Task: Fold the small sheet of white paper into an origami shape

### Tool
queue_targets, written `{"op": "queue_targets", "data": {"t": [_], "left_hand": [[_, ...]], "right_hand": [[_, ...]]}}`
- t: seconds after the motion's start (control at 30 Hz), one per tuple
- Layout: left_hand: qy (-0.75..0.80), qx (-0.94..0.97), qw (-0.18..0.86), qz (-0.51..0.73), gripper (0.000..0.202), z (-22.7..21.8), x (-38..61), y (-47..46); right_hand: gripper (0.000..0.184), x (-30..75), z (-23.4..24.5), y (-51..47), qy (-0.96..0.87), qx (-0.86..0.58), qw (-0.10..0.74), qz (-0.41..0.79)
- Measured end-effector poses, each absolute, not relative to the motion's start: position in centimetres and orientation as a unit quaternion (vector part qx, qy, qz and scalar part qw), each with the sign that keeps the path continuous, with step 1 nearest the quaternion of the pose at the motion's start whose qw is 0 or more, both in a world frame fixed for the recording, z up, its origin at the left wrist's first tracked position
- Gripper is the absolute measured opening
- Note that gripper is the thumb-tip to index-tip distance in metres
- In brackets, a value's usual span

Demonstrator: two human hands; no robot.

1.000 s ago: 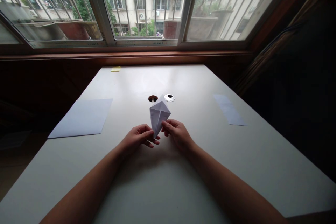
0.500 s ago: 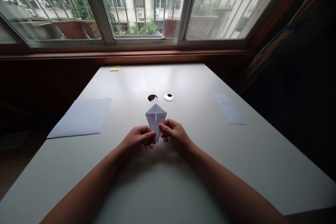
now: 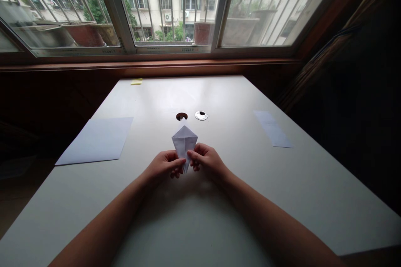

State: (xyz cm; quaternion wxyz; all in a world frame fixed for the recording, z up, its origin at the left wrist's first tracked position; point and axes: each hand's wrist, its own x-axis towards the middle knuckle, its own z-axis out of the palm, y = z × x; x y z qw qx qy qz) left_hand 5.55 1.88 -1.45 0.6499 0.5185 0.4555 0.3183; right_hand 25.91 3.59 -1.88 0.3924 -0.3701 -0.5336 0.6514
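My left hand (image 3: 164, 166) and right hand (image 3: 206, 160) pinch, fingers closed, the bottom tip of the white kite-shaped folded paper (image 3: 184, 141) from 9 and 3 o'clock, propping it upright over the pale tabletop (image 3: 219, 208), seemingly so its centre crease faces me.

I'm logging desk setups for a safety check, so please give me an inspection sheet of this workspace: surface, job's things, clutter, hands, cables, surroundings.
Surface: white table, smooth, with a round hole near its middle.
Job's things: folded paper, white, kite-shaped, tip pointing away from the person.
Clutter: flat sheet at the left; paper strip at the right; yellow note at the far edge; round cap beside the hole.
Hands: left hand and right hand both pinch the folded paper's near end.
Cables: nothing seen.
Surroundings: barred window ahead, planters outside it; dark at the right.
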Motion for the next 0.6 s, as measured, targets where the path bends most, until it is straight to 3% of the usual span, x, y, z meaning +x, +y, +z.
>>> {"op": "queue_targets", "data": {"t": [0.6], "left_hand": [[0.461, 0.523, 0.639, 0.324, 0.040, -1.30, 5.77, 1.76]], "right_hand": [[0.035, 25.94, -1.89, 3.72, -0.531, -0.366, 0.395, 0.654]]}}
